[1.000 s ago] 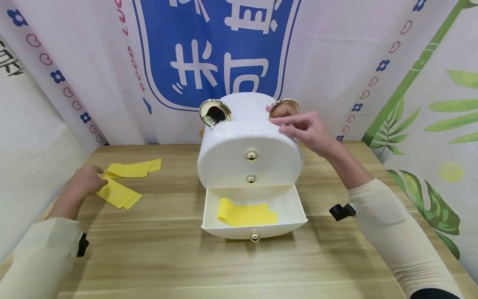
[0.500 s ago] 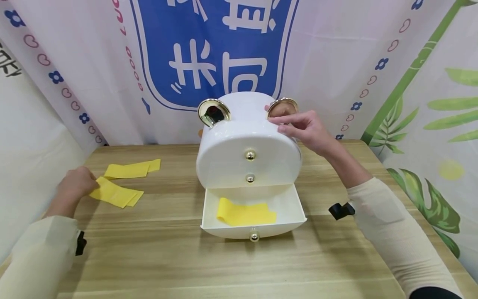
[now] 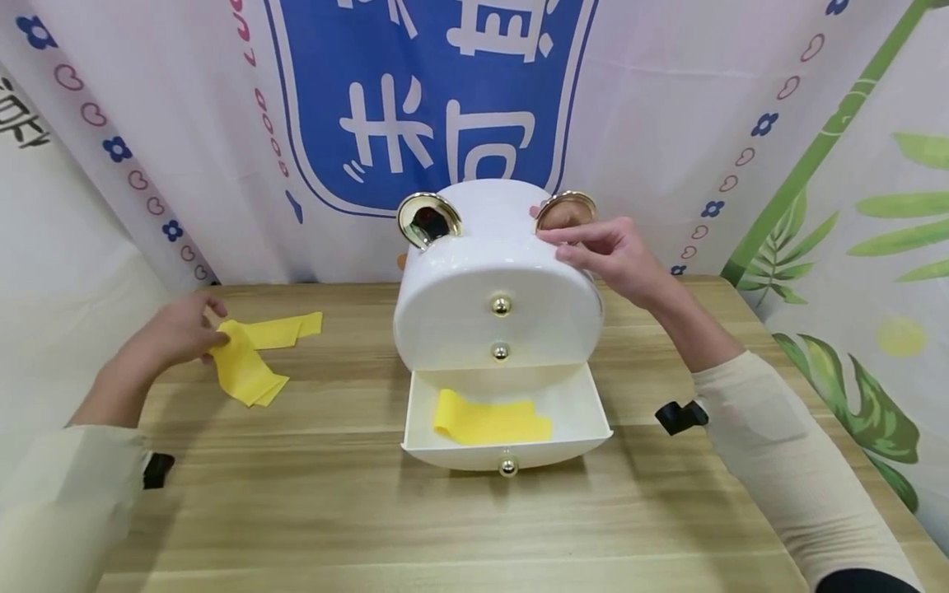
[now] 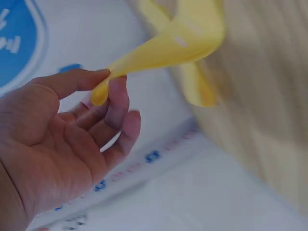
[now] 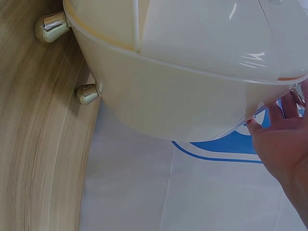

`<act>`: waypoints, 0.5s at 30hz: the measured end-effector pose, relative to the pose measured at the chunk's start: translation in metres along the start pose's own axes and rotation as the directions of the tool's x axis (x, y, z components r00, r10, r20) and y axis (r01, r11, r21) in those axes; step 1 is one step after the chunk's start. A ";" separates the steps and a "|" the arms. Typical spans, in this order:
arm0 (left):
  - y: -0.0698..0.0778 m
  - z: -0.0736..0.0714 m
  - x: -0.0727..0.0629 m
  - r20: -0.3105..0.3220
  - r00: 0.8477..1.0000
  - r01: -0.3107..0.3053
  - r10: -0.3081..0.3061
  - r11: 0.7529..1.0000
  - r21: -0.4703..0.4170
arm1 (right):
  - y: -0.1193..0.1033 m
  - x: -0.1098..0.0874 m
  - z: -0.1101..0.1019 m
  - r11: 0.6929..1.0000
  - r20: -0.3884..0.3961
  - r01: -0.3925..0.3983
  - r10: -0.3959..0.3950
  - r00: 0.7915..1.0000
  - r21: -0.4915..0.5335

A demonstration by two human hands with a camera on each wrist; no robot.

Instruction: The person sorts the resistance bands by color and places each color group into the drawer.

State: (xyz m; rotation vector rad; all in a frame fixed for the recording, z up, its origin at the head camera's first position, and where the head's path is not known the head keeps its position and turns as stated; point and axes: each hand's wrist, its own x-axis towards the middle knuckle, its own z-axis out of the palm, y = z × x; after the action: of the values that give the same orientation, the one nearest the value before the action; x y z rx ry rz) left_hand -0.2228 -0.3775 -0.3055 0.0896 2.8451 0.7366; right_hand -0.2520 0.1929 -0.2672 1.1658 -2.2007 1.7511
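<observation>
My left hand [image 3: 174, 336] pinches the end of a limp yellow strip [image 3: 248, 372] at the table's left. In the left wrist view, thumb and fingertips grip this strip's end while the rest droops away; the other fingers curl loosely. Another yellow strip [image 3: 278, 331] lies behind it. A white drawer box [image 3: 452, 321] with gold-rimmed ears stands mid-table, its bottom drawer [image 3: 574, 408] pulled out. Inside that drawer rests a yellow strip [image 3: 489, 422] with one curled end. My right hand [image 3: 626, 265] holds the box's right ear [image 3: 567, 212], a fingertip showing on its far side.
Two gold knobs mark the box's upper front, and another gold knob [image 3: 507, 467] is on the drawer's front. A printed curtain [image 3: 645, 123] hangs close behind the wooden table [image 3: 334, 511]. White printed sheets border both sides.
My left hand has slid the near strip left, then raised its end and brought it back toward the right. The right hand stays at the ear; the drawer has not moved.
</observation>
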 end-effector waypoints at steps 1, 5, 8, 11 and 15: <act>0.007 0.000 -0.001 0.002 1.000 -0.019 0.019 1.000 -0.015 | 0.000 0.000 0.000 1.000 0.001 0.000 0.000 1.000 -0.002; 0.033 0.001 -0.002 0.016 0.997 -0.074 0.076 0.993 -0.089 | -0.002 0.001 0.001 1.000 0.005 -0.008 0.008 1.000 -0.008; 0.050 0.001 -0.004 0.045 0.995 -0.081 0.088 0.988 -0.135 | -0.002 0.000 0.001 1.000 0.006 -0.012 0.012 1.000 -0.006; 0.067 0.001 -0.006 0.064 0.993 -0.084 0.095 0.985 -0.151 | -0.002 0.001 0.001 1.000 0.005 -0.008 0.008 1.000 0.004; 0.085 0.002 -0.010 0.043 0.991 -0.117 0.125 0.981 -0.152 | -0.002 0.001 0.001 1.000 0.006 -0.004 0.004 1.000 0.016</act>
State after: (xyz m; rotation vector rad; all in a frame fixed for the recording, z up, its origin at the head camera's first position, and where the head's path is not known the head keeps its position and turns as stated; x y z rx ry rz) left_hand -0.2115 -0.3034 -0.2641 0.2577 2.7443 0.9547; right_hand -0.2509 0.1914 -0.2655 1.1723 -2.1977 1.7720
